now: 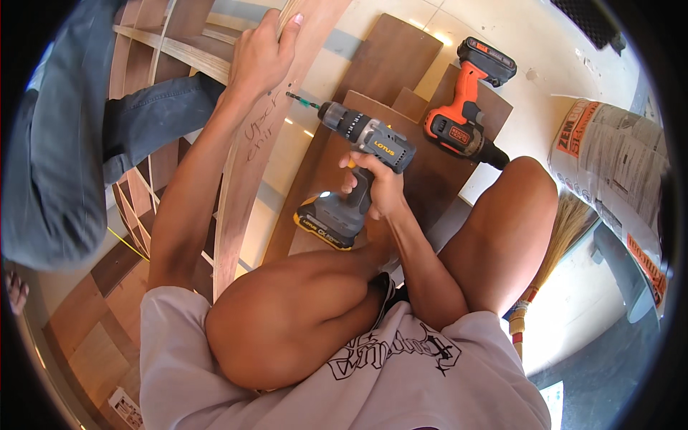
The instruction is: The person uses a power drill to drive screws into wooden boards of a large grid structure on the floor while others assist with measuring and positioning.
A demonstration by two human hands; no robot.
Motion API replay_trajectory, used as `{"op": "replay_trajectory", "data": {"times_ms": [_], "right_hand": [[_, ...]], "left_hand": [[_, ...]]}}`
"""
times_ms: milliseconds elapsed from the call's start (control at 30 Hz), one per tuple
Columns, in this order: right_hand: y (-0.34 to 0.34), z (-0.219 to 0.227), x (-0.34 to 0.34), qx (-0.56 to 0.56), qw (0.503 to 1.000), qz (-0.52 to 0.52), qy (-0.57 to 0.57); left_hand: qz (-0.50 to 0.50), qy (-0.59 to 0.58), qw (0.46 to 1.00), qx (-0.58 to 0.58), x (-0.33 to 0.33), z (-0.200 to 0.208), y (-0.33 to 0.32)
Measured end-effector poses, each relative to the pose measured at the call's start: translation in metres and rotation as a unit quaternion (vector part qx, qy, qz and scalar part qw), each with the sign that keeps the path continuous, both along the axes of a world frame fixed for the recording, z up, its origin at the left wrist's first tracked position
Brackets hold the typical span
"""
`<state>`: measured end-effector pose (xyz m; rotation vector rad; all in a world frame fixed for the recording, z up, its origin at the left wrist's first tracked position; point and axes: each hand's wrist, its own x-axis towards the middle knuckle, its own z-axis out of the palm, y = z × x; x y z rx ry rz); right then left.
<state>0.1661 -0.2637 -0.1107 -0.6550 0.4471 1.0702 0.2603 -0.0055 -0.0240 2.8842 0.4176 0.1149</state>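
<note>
My right hand [380, 185] is wrapped round the grip of a grey cordless drill [387, 145] with a yellow-trimmed battery. Its slim bit, partly green [304, 101], points left, with the tip close to the face of a long, pale wooden board [247, 165]. Handwriting and a few small dark spots mark that board. Farther up, my left hand [264, 54] grips the board's upper part, its fingers curled over the edge and partly hidden. Whether the bit touches the wood I cannot tell.
An orange and black cordless drill [459, 118] lies on brown wooden panels [394, 57] to the right. Beyond my knee are a printed sack [609, 154] and a broom [566, 229]. Wooden shelving [147, 54] and another person's dark-trousered leg [161, 118] occupy the left.
</note>
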Motion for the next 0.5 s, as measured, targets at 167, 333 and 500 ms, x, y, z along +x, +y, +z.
{"op": "replay_trajectory", "data": {"times_ms": [167, 333, 500], "right_hand": [[-0.002, 0.001, 0.002, -0.026, 0.991, 0.031, -0.131], [-0.001, 0.000, -0.002, 0.007, 1.000, -0.007, 0.013], [-0.003, -0.002, -0.014, 0.002, 1.000, -0.010, -0.021]], "left_hand": [[0.001, -0.001, 1.000, 0.000, 0.006, 0.000, 0.000], [0.007, 0.006, 1.000, 0.000, 0.003, 0.002, -0.001], [0.012, 0.015, 1.000, 0.000, 0.002, 0.000, -0.004]]}}
